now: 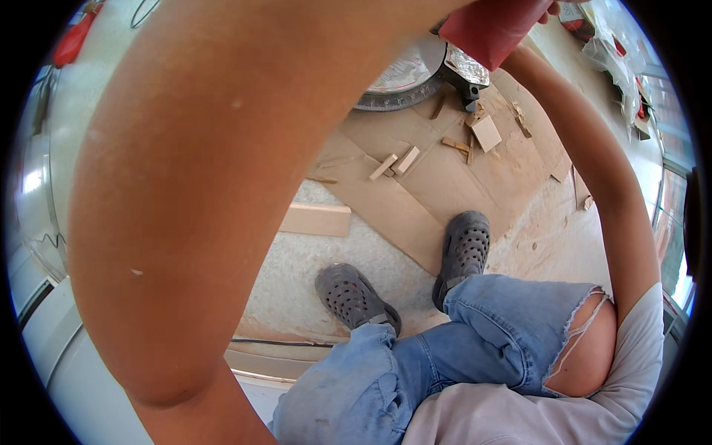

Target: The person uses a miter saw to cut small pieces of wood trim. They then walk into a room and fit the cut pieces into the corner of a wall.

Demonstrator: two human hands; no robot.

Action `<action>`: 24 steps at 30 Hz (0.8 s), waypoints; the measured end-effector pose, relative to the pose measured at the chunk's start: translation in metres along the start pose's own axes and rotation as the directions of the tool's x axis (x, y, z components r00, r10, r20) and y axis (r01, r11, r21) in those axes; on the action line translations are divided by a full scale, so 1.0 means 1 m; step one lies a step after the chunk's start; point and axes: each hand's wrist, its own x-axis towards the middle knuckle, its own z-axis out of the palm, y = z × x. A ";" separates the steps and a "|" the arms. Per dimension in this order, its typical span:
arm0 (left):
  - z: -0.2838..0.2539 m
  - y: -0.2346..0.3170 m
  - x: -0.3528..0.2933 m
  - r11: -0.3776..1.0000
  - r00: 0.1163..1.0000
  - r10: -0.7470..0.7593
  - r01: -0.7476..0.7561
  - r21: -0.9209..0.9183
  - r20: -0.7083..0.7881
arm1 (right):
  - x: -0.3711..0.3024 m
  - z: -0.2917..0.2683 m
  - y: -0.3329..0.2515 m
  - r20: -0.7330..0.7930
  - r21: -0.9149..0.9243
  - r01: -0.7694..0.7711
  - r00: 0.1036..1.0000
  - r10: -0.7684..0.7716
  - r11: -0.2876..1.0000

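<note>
At the top edge is a dark red, smooth piece with a folded, sheet-like look; its upper part is cut off, so I cannot tell its kind. My right forearm rises behind it. A few fingertips of what looks like my right hand curl at its right edge; most of that hand is hidden. My left arm crosses the view large and close, and its hand lies beyond the top edge. Below the red piece stands a round metal saw base with a degree scale on its rim, partly behind my left arm.
Cardboard covers the floor, with small wood blocks, a square wood offcut and splinters on it. A longer wood block lies beside my left clog. Plastic bags lie at the upper right. A dark cable runs behind my feet.
</note>
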 end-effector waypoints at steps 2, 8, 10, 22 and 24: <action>-0.004 -0.004 -0.004 0.999 1.000 0.017 -0.016 0.028 -0.023 | 0.005 0.001 -0.001 0.001 -0.011 0.016 1.000 -0.016 1.000; -0.004 -0.019 -0.032 0.986 0.988 0.118 -0.105 0.126 -0.099 | -0.001 -0.004 -0.002 0.009 -0.059 0.047 0.999 -0.047 0.997; -0.005 -0.027 -0.045 0.981 0.979 0.165 -0.151 0.118 -0.118 | -0.006 -0.012 -0.003 0.018 -0.091 0.044 0.999 -0.042 0.995; -0.004 -0.055 -0.102 0.968 0.958 0.239 -0.247 -0.032 -0.158 | -0.011 -0.015 -0.012 0.054 -0.144 0.060 0.997 -0.053 0.988; -0.001 -0.061 -0.111 0.964 0.950 0.254 -0.264 -0.035 -0.181 | -0.009 -0.014 -0.012 0.056 -0.150 0.065 0.997 -0.057 0.987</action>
